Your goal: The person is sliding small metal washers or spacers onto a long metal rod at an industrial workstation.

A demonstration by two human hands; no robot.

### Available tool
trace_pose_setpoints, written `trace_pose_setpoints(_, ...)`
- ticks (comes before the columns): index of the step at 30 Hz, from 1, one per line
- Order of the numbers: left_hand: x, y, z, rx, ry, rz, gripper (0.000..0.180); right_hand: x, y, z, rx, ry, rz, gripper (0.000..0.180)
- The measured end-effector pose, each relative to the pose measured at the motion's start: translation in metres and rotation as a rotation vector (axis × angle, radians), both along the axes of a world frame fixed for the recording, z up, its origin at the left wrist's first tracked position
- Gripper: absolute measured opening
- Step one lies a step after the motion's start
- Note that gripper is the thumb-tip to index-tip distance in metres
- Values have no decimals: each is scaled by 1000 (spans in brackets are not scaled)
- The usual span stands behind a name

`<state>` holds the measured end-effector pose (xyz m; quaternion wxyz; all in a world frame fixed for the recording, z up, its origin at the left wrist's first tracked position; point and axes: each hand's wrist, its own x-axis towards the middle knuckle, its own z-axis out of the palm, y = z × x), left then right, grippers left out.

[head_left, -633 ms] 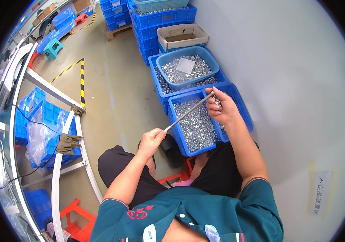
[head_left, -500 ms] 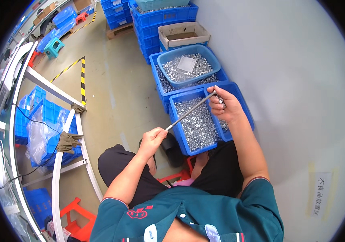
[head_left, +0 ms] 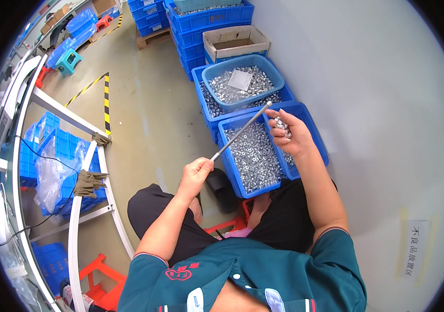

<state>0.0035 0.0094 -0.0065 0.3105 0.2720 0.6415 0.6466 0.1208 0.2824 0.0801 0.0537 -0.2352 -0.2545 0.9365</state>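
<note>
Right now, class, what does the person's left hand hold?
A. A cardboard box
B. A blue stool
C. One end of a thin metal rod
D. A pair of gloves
C: the left hand has its grip closed on the lower end of the thin metal rod, which slants up over the blue crate of small metal parts toward the right hand.

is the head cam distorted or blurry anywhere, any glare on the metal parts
Head view: strong fisheye, so the white frame rail bows and a black rim rings the picture. Both hands stay sharp: the left hand on the metal rod, the right hand with small metal parts. Parts in the blue bin glint; no washed-out glare. Soft, even light.
</note>
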Motion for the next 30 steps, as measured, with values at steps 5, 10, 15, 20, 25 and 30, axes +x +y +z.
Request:
trace_pose_setpoints(5,0,-5,-7,-53,-5,-28,27,-2,0,1,36,2,-34,24)
trace_pose_setpoints(10,1,-8,-10,-59,15,-29,28,1,6,-3,95,138,-71,16)
trace_pose_setpoints(15,0,-11,-10,-66,67,-25,27,0,8,-4,27,144,-42,14)
trace_pose_setpoints(20,0,-10,-10,-59,82,-22,27,-1,3,-1,45,66,-41,16)
trace_pose_setpoints(25,0,-10,-9,-73,86,-20,27,-1,6,-5,62,77,-29,15)
trace_pose_setpoints(30,0,-10,-10,-91,117,-10,26,0,6,-3,114,70,-6,16)
